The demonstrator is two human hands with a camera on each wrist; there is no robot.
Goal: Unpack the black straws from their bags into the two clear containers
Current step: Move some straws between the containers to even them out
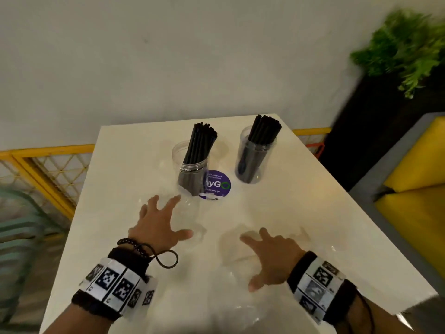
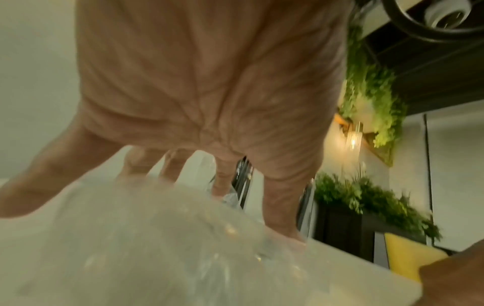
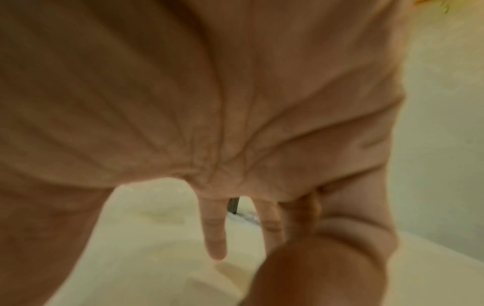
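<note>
Head view shows the white tabletop (image 1: pixel 301 213) carrying everything, with clear empty bags (image 1: pixel 238 251) lying crumpled on it under and between both hands, probably where they were dropped once emptied. Beyond the fingertips stand the two clear containers: the left container (image 1: pixel 191 165) just past the left hand's fingers (image 1: pixel 173 201), the right container (image 1: pixel 256 155) well beyond the right hand. Each holds a bundle of black straws (image 1: pixel 202 143), long axis near upright, tops leaning away from the fingers and toward the right, resting against the rims; loading looks finished. The left hand (image 1: pixel 156 225) is spread wide, fingers straight, over the plastic, gripping nothing. The right hand (image 1: pixel 269 256) is also splayed, fingers loosely bent, hovering at the bag film, seemingly to gather it; whether it touches I cannot tell
</note>
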